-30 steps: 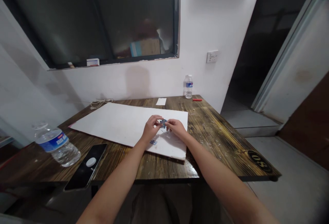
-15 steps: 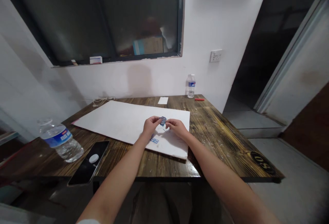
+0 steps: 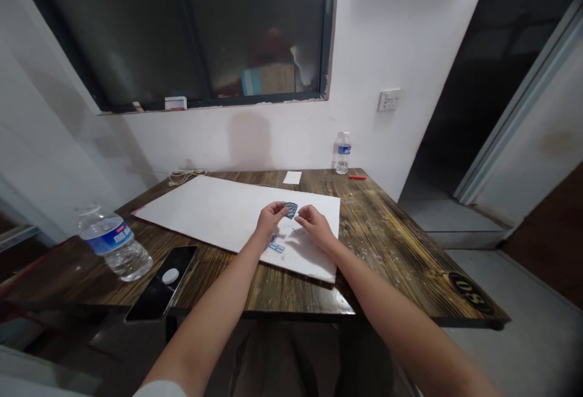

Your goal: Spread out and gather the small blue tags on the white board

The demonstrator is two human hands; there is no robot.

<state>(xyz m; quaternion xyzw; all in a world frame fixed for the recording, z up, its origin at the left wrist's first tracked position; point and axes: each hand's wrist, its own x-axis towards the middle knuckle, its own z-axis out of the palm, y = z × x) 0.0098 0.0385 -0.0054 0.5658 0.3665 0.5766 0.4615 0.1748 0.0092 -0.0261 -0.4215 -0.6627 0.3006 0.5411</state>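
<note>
My left hand (image 3: 271, 222) pinches a small blue printed paper piece (image 3: 290, 209) at its fingertips, above a large white board (image 3: 228, 215). My right hand (image 3: 316, 227) rests close by on the right, with its fingers a little apart from the piece and apparently holding nothing. Just below my left wrist, another small blue-and-white paper piece (image 3: 276, 247) lies on the board. Part of it may be hidden by my hand.
The board lies on a dark wooden table (image 3: 387, 251). A water bottle (image 3: 113, 242) and a black phone (image 3: 161, 281) are on the left, with another bottle (image 3: 343, 153), a white slip (image 3: 292, 177) and a red stick (image 3: 357, 177) at the back.
My right hand has let go of the blue piece and moved slightly right. The piece stays at my left fingertips. The view has tilted and shifted a little.
</note>
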